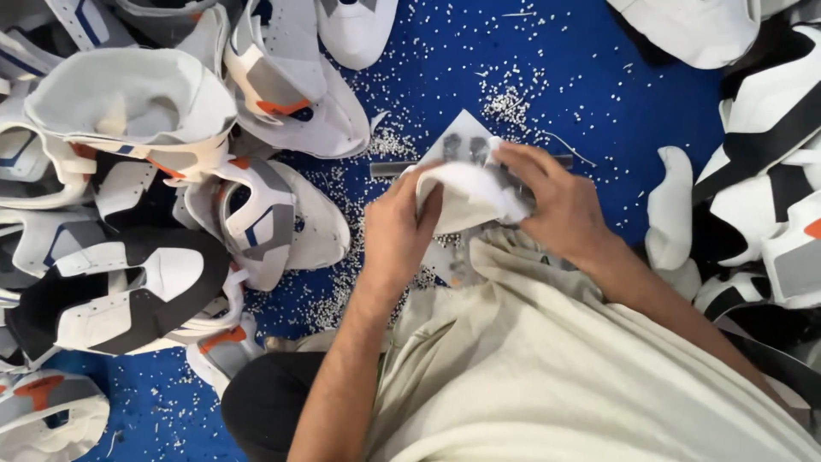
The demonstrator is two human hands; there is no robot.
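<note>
A: What did the hands have at that moment?

B: Both gripped one white shoe upper, held just above the blue work surface and close to the person's cream shirt. The left hand was curled round the piece's left edge, thumb pressed on top. The right hand lay over its right side, fingers pinching the material flat.

A: And around the piece?

B: Under it lay a grey template sheet with dark marks, and a slim metal bar stuck out to its left. White pellets were scattered on the blue beyond it. Further left sat a pile of finished uppers in white, grey and orange; to the right, black-and-white uppers.

A: What could have gone wrong?

B: My guess: the soft upper could have slipped or creased, since the left hand's hold sat only at the rim. Pellets might also have got under the piece, or the sheet could have shifted, as nothing visibly pinned it.
</note>
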